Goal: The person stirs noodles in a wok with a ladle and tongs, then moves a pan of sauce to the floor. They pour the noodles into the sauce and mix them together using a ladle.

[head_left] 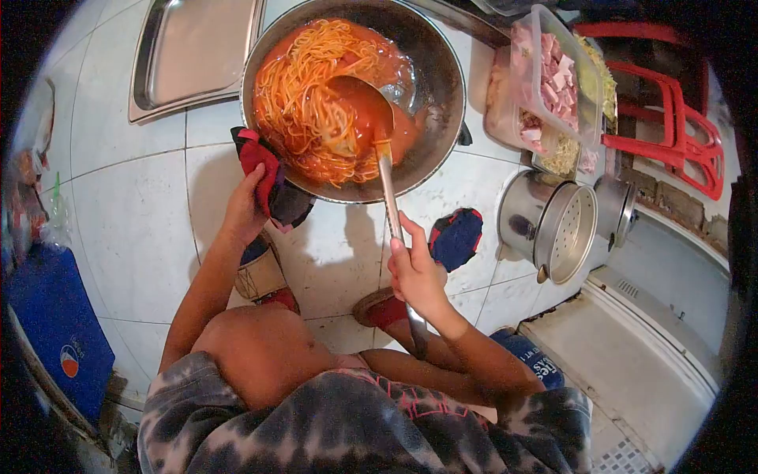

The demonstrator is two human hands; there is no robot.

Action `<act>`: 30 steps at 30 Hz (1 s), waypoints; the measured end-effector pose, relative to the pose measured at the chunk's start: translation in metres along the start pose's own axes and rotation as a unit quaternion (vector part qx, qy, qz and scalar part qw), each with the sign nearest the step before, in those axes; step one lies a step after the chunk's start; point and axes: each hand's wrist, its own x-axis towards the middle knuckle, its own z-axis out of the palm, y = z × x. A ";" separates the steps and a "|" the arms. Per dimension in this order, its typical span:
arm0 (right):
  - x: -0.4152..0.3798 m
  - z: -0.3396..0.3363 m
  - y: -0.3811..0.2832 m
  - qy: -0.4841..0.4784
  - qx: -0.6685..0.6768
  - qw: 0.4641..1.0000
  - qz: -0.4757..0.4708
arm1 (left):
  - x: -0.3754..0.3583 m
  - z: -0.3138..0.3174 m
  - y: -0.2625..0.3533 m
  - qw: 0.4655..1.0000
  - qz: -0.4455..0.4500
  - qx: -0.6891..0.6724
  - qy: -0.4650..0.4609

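A large dark pan (452,95) holds spaghetti (308,75) in red-orange sauce. My left hand (249,197) is closed on a red and black cloth potholder (272,178), pressed to the pan's near left rim. The fingers of my right hand (417,265) wrap round the long metal handle of a ladle (387,186). Its bowl rests tilted among the noodles and sauce, right of the pan's middle. A second dark blue cloth potholder (456,239) lies on the tiles beside my right hand.
An unfilled steel tray (189,55) sits left of the pan. Right of it are plastic tubs (553,75) of chopped pink meat, a steel pot (525,213) with a perforated strainer (570,233), and a red plastic chair (671,134). A blue Pepsi panel (59,332) stands far left.
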 end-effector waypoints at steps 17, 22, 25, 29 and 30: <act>-0.037 -0.076 -0.013 0.041 -0.322 0.942 -0.085 | 0.008 -0.015 0.008 0.998 -0.008 -0.050 -0.029; -0.012 -0.075 0.011 0.054 -0.307 0.942 -0.122 | 0.007 -0.011 0.008 0.999 -0.003 -0.029 0.021; 0.006 -0.069 0.006 0.073 -0.289 0.948 -0.116 | 0.010 -0.010 0.007 1.000 0.020 -0.002 0.021; 0.032 -0.074 0.000 0.114 -0.292 0.940 -0.135 | 0.008 -0.014 0.010 1.000 0.001 -0.021 -0.022; 0.041 -0.076 -0.006 0.121 -0.297 0.940 -0.117 | 0.005 -0.010 0.012 1.000 -0.013 -0.013 -0.013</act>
